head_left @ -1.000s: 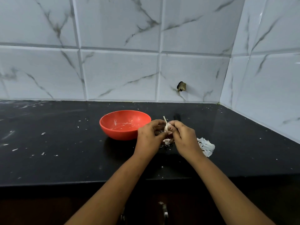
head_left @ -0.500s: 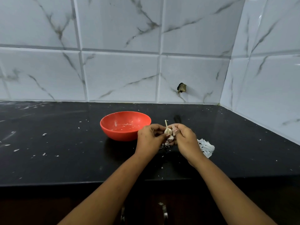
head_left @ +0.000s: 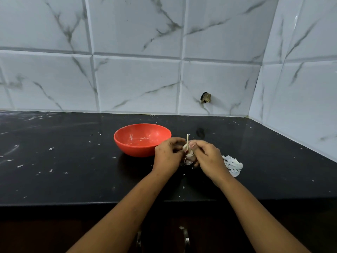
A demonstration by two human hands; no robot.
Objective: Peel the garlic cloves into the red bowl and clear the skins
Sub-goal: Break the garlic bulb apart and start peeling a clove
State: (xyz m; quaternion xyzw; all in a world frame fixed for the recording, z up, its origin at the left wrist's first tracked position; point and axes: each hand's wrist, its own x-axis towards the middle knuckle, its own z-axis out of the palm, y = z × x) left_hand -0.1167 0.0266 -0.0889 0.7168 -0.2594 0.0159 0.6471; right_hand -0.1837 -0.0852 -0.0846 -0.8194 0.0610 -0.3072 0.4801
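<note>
While the garlic (head_left: pixel 187 151) is held between both hands, it sits just above the counter (head_left: pixel 73 161) and immediately right of the red bowl (head_left: pixel 135 149), not over it. A clove that breaks free at this position would probably land on the counter rather than in the bowl. The likely cause would be excess pulling force on a dry, loose skin. A second hazard is scatter: brittle skin tends to shed small flakes, which adds to the clearing work. Flakes may also drift into the bowl, since the left hand (head_left: pixel 167 154) is close to its rim.

The garlic appears as a small, off-white cluster, partly skinned, with pale papery layers hanging at its lower end. A thin, straight stalk (head_left: pixel 187 138) stands upright from its top. How many cloves remain cannot be determined.

The left hand grips the garlic with its fingers curled around the left side. The right hand (head_left: pixel 207 157) pinches it from the right, thumb near the stalk.

The bowl interior shows pale smears and specks; peeled cloves cannot be confirmed. A heap of white skins (head_left: pixel 233 164) lies on the counter just beyond the right wrist. Small white flecks (head_left: pixel 51 148) are spread across the dark counter, mainly to the left. A marbled tiled wall (head_left: pixel 138 84) stands behind, carrying a small metal fitting (head_left: pixel 206 97).
</note>
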